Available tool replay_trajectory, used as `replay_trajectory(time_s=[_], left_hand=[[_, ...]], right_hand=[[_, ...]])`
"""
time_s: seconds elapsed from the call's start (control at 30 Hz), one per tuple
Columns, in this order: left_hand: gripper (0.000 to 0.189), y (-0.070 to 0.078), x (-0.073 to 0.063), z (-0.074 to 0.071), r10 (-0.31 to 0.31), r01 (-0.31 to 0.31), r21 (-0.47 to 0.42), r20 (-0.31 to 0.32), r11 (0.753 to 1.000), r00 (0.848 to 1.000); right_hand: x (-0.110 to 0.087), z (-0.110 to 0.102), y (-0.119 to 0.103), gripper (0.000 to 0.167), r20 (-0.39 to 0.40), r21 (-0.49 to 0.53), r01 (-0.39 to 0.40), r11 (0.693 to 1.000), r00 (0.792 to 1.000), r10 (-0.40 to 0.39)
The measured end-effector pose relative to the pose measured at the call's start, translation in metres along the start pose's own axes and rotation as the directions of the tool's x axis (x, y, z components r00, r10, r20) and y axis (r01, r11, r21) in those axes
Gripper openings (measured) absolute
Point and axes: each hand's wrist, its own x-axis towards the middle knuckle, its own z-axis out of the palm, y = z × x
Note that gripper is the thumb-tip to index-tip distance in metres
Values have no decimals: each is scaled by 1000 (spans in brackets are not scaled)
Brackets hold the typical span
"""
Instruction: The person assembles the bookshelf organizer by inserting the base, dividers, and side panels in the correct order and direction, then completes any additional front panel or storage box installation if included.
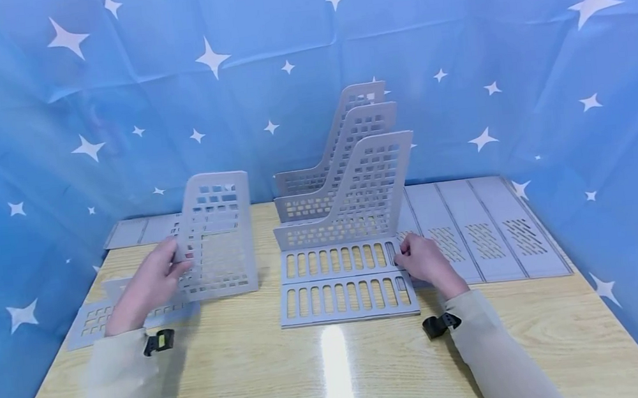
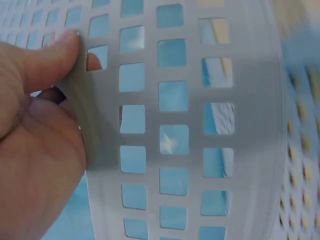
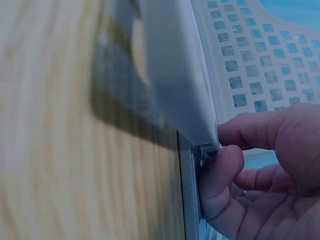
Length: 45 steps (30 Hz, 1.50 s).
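On the left, my left hand (image 1: 150,279) holds a grey perforated plastic file-rack panel (image 1: 246,231) upright above the table, thumb on one face at its left edge. In the left wrist view that panel (image 2: 255,125) fills most of the picture. Three stepped file-rack dividers (image 1: 396,179) stand one behind another at the centre. In front of them lies a grey slotted base (image 1: 341,278) with two rows of long openings. At the base's right end, my right hand (image 1: 425,259) pinches the edge with thumb and curled fingers; exactly what lies between the fingertips is partly hidden.
Flat grey panels with slanted slots (image 1: 495,265) lie at the right rear. More flat panels (image 1: 126,233) lie at the left rear, and a perforated panel (image 1: 81,340) lies beneath my left arm. A blue star-patterned curtain (image 1: 256,25) surrounds the wooden table (image 1: 243,373).
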Motion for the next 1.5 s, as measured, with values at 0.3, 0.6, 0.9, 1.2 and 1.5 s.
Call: replay_trajectory(time_s=[0.3, 0.6, 0.9, 1.2, 1.5], left_hand=[[27, 19, 8, 25, 103, -104, -22, -31, 994, 994], [8, 14, 8, 35, 109, -115, -85, -68, 990, 992], [15, 5, 8, 41, 151, -170, -209, -103, 963, 983], [7, 24, 25, 65, 109, -116, -419, -41, 901, 993], [13, 40, 32, 77, 125, -131, -348, -39, 928, 991]], right_hand=[[1, 3, -2, 12, -2, 19, 9, 1000, 1000, -9], [3, 0, -4, 13, 32, 36, 6, 999, 999, -7], [-3, -8, -5, 14, 85, 25, -4, 1000, 996, 2], [-7, -12, -2, 17, 137, 99, 7, 995, 990, -21], [-5, -13, 0, 17, 163, 136, -17, 991, 987, -6]])
